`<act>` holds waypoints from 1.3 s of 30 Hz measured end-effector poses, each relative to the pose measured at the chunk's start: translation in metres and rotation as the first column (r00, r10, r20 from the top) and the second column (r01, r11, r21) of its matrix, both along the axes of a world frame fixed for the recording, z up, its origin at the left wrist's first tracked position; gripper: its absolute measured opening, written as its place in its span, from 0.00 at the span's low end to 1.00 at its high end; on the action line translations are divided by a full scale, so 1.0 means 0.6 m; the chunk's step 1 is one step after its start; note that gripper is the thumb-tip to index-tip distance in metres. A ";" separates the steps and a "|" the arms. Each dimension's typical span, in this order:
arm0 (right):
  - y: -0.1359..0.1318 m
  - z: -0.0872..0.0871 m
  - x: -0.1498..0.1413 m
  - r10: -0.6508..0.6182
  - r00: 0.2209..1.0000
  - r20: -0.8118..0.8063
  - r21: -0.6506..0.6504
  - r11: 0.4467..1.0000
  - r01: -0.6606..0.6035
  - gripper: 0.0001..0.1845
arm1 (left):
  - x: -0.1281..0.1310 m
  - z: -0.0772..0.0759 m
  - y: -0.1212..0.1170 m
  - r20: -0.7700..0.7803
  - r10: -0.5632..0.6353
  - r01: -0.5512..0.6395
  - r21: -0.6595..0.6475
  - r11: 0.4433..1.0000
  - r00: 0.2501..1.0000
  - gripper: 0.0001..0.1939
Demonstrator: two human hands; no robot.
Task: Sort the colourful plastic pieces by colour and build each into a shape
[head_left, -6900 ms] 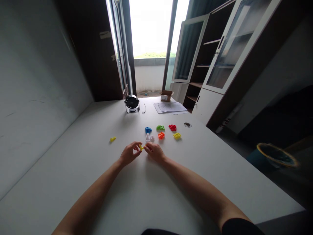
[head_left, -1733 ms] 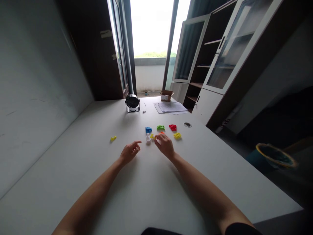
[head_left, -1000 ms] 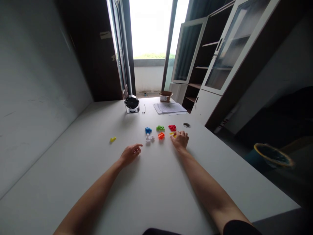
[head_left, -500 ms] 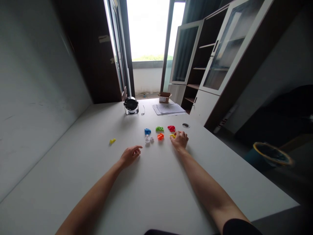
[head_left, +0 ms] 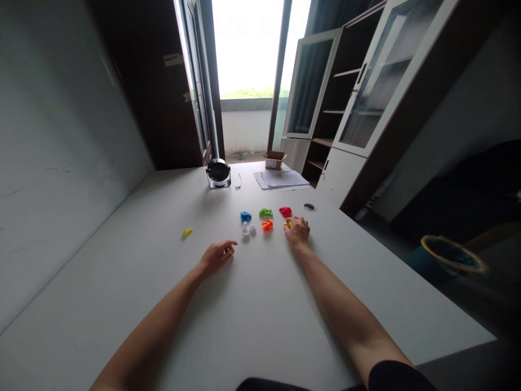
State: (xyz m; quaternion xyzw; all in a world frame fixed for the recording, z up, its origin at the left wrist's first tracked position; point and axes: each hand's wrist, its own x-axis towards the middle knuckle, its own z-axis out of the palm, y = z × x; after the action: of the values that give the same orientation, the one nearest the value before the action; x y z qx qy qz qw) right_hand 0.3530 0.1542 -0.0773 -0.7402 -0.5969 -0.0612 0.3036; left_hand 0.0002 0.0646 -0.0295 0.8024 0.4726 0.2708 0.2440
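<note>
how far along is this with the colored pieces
Grouped already: blue, green, red, orange and white pieces. In hand: the right hand's fingers touch a yellow piece beside them. Still apart: another yellow piece further left; the left hand holds nothing.

Daylight pours in through the doorway [head_left: 248, 49] at the far end, so strong that the sky burns out to plain white. The room falls off dim toward the sides: the wall [head_left: 61, 141] is a murky grey, and the floor [head_left: 459, 304] on the right sinks nearly to black. The table [head_left: 122, 304] holds a soft, pale sheen, with faint, diffuse shadows beside the forearms [head_left: 337, 304] and in front of the fan [head_left: 218, 174]. Pale glare lies across the cabinet glass [head_left: 385, 81]. The wide lens bends straight lines toward the edges, and the bin [head_left: 451, 254] at lower right looks smeared and soft.
</note>
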 end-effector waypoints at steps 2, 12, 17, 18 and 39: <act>0.001 -0.002 0.001 0.001 1.000 -0.005 0.000 1.000 -0.001 0.12 | 0.000 0.000 0.000 -0.005 0.001 -0.001 -0.008 1.000 1.000 0.16; 0.004 -0.003 0.004 0.011 0.995 -0.096 0.028 1.000 -0.008 0.15 | -0.009 -0.008 0.006 0.023 0.075 -0.075 0.016 0.997 0.997 0.16; 0.003 -0.002 0.005 0.010 0.993 -0.117 0.032 0.999 -0.006 0.15 | -0.015 -0.007 0.010 0.035 0.116 -0.117 0.023 0.993 0.993 0.15; 0.003 -0.002 0.005 0.005 0.993 -0.119 0.033 0.999 -0.002 0.15 | -0.016 -0.007 0.010 0.040 0.123 -0.124 0.024 0.992 0.992 0.15; -0.001 0.005 -0.001 -0.009 0.996 -0.087 0.067 0.998 0.014 0.18 | -0.125 -0.017 0.063 -0.038 0.603 -0.561 0.327 0.761 0.796 0.14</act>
State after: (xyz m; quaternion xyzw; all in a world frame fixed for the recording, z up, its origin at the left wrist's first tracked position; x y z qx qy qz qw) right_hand 0.3521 0.1534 -0.0742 -0.7348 -0.5764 -0.0511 0.3539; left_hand -0.0748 0.1024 -0.0398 0.6597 0.6680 0.3441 -0.0107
